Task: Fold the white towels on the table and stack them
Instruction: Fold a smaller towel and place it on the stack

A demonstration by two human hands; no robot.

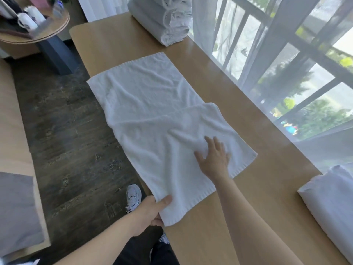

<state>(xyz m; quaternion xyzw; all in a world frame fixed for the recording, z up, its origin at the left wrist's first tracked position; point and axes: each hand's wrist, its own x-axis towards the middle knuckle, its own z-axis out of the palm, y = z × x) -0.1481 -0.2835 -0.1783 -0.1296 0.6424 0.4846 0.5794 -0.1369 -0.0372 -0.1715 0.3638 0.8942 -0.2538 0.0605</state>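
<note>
Wooden table (238, 197), long and pale, is set beside a curtained window (286, 73) and takes up most of the view. White towel (152, 111) is laid lengthwise along the table's middle, its near portion doubled over into a second layer, creased, with one long edge hanging past the table's left side. Stack of folded towels (162, 18) is placed at the far end of the table; another folded white towel (330, 197) is seen at the near right edge. Left hand (150, 211) is closed on the towel's near corner, thumb on top. Right hand (214, 157) is laid flat on the doubled layer, fingers spread apart. Round side table (38, 31) carrying mugs (26, 21) is noted at upper left.
</note>
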